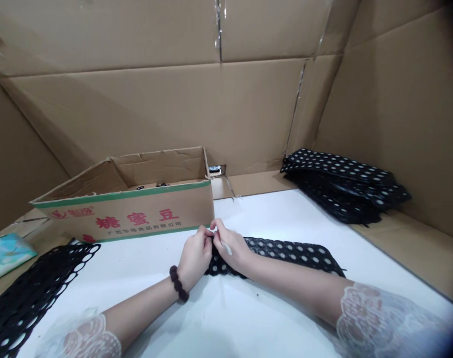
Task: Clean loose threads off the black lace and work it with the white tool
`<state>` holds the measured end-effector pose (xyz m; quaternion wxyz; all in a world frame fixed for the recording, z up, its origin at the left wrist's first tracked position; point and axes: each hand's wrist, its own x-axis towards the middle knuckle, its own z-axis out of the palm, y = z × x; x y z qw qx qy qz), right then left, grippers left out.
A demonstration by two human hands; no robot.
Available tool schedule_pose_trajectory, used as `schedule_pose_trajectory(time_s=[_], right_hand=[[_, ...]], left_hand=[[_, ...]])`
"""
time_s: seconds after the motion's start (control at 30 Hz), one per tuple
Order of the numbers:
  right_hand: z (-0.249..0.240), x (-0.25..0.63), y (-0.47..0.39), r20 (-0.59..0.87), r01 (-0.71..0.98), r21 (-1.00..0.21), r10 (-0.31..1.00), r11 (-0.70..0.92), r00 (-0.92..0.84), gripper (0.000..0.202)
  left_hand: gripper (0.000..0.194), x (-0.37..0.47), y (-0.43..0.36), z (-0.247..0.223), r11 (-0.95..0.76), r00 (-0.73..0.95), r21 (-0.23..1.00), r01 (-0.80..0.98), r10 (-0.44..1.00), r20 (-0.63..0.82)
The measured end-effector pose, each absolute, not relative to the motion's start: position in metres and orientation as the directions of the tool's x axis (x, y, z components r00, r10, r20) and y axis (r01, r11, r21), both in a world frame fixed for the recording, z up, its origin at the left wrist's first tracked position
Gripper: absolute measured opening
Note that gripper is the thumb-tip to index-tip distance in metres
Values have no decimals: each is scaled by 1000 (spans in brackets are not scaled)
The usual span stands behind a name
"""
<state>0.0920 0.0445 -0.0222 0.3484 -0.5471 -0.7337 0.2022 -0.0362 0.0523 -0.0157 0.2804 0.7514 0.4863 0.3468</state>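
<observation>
A black strip with rows of pale round dots (301, 252) lies on the white table, stretching right from my hands. My left hand (196, 253), with a dark beaded band at the wrist, pinches the strip's left end. Close beside it, my right hand (229, 246) is closed at the same end, fingertips nearly touching those of my left hand. A small whitish tool, partly hidden, shows in my right hand. What lies between the fingertips is too small to make out.
A cardboard box (155, 211) with red lettering stands behind my hands, a few small black pieces inside. Black sheets with round holes (36, 293) lie at the left, near a tissue pack (12, 253). Dotted black strips (341, 184) are piled at the back right. Cardboard walls (166, 109) surround the table (226, 318).
</observation>
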Motion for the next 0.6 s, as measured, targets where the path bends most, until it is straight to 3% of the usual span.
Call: schedule_pose_trajectory(time_s=[0.2, 0.33, 0.47, 0.6], right_hand=[[-21, 106, 43, 344, 564, -744, 929, 359, -138, 9], [-18, 118, 42, 453, 657, -613, 876, 439, -163, 16], [-18, 122, 44, 353, 689, -560, 885, 461, -304, 24], [-23, 119, 45, 326, 720, -477, 862, 504, -388, 19]], left_hand=[[12, -44, 62, -14, -322, 290, 797, 510, 937, 193], [16, -48, 67, -16, -300, 302, 822, 484, 939, 165], [13, -48, 66, -18, -321, 314, 823, 469, 931, 184], [10, -45, 62, -19, -367, 331, 799, 477, 917, 224]])
